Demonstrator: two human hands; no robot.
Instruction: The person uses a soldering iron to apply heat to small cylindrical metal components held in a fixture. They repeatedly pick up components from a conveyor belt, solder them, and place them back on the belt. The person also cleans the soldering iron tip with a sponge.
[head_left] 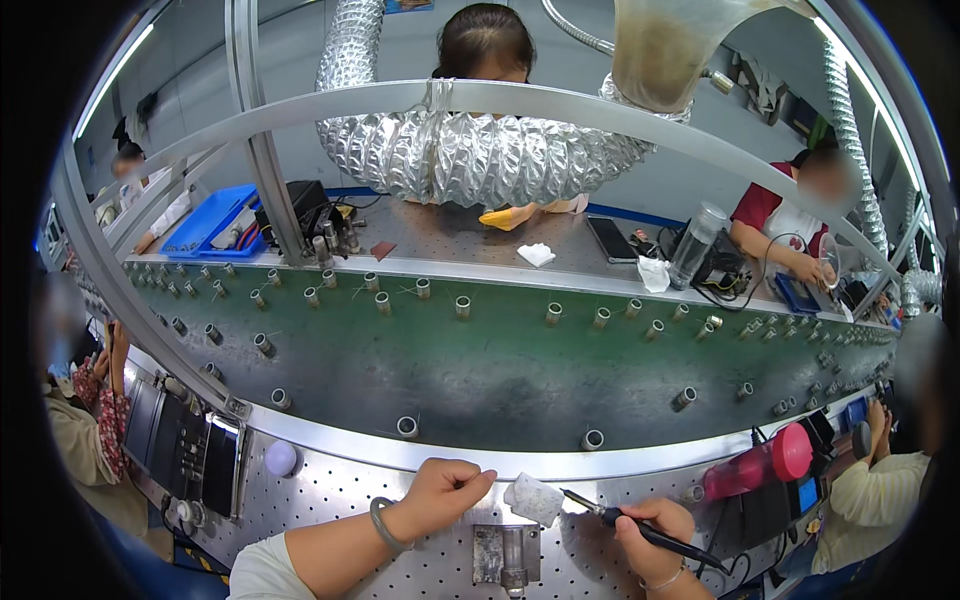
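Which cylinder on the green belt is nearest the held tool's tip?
The cylinder beyond the tip, slightly to its right; all others lie farther along or across the belt.

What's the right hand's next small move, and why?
Probably draw the black pen-shaped tool in the right hand lightly across the white pad: its tip is right at the pad's edge, whereas it is apart from the metal fixture.
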